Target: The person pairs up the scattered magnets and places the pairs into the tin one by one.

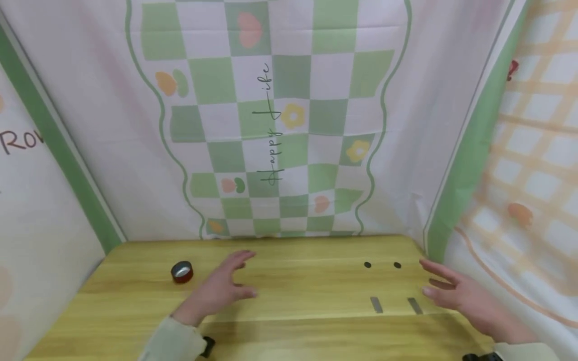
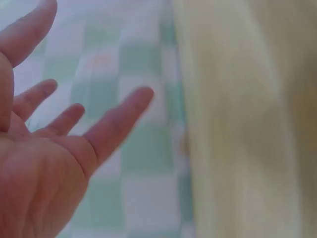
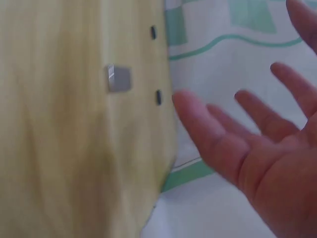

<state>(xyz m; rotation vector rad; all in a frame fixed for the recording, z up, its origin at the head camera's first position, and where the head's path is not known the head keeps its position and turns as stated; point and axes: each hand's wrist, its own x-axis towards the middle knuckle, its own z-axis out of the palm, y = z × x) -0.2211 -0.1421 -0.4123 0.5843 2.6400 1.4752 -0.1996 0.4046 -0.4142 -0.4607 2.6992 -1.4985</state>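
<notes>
Presently | left grip (image 1: 219,289), right grip (image 1: 465,297) are hovering wide, empty | grey strips (image 1: 377,305) are looking light, stiff; long edges probably suiting a pinch

Soft, even light falls across my tabletop (image 1: 311,283), and faint, blurry-edged shadows lie below my left hand (image 1: 217,289) and right hand (image 1: 471,302). My head view is fairly clear; both wrist views look hazier, the checked cloth (image 2: 147,148) smearing out of focus while a grey plate (image 3: 120,79) catches a small glint.
</notes>
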